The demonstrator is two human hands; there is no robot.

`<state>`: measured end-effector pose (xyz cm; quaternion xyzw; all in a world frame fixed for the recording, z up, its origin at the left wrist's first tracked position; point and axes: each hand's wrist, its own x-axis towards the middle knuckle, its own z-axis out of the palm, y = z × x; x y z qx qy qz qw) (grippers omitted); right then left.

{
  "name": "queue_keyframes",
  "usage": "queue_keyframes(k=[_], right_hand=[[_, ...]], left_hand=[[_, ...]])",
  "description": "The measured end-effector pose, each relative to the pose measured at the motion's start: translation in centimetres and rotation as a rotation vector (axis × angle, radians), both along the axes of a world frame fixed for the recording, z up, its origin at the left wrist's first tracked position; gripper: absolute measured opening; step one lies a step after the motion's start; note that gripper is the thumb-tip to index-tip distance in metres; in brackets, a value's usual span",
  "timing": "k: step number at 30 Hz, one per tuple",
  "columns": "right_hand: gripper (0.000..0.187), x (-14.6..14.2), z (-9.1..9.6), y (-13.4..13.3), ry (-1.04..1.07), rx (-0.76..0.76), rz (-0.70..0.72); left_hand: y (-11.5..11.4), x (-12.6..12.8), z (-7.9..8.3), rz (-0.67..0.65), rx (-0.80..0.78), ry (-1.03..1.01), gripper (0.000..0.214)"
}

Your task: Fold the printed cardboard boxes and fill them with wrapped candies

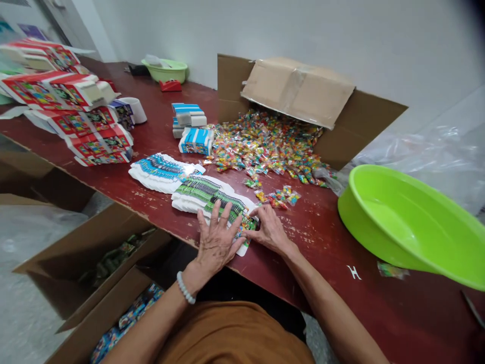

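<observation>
A fanned stack of flat green-printed cartons [206, 194] lies at the near edge of the dark red table [322, 237]. My left hand [215, 242] presses flat on the nearest carton with its fingers spread. My right hand [268, 230] pinches that same carton's right edge with its fingertips. A second fanned stack, printed blue [161, 171], lies just to the left. A few small colourful candy packets [280, 197] sit right behind my right hand.
A tipped cardboard box [303, 93] spills a heap of candy packets [265, 144]. A large green basin [413, 222] stands at the right. Folded blue boxes [195, 139], red-printed cartons [68, 101] and a small green bowl [166, 71] are further back. Open cardboard boxes [98, 263] stand on the floor at the left.
</observation>
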<state>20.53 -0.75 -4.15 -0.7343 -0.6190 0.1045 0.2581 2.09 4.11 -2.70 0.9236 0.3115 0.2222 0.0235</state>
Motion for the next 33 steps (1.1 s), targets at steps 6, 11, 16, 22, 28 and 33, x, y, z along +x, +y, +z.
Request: queue_keyframes(k=[6,11,16,22,28,33], right_hand=[[0.024,-0.3,0.5,-0.7,0.146,0.157,-0.108],[0.009,-1.3,3.6,-2.9,0.064,0.355,-0.044],[0.010,-2.1,6.0,-4.3,0.310,0.198,0.131],[0.012,-2.7,5.2,-5.2,0.434,0.098,0.205],[0.011,-4.6,5.7,-5.9,0.379,0.171,0.284],[0.011,-6.0,5.9,-5.8,0.621,-0.040,0.424]], left_hand=[[0.2,0.1,-0.6,0.008,0.038,-0.050,0.046],[-0.7,0.0,1.1,0.036,-0.274,-0.334,0.021],[-1.5,-0.9,2.9,-0.006,-0.753,-0.422,0.029],[-1.7,-2.8,4.0,-0.046,-1.502,-0.449,0.036],[-0.8,-4.0,3.8,-0.290,-2.052,-0.296,0.054],[-1.1,-2.6,3.8,-0.088,-2.057,-0.505,0.048]])
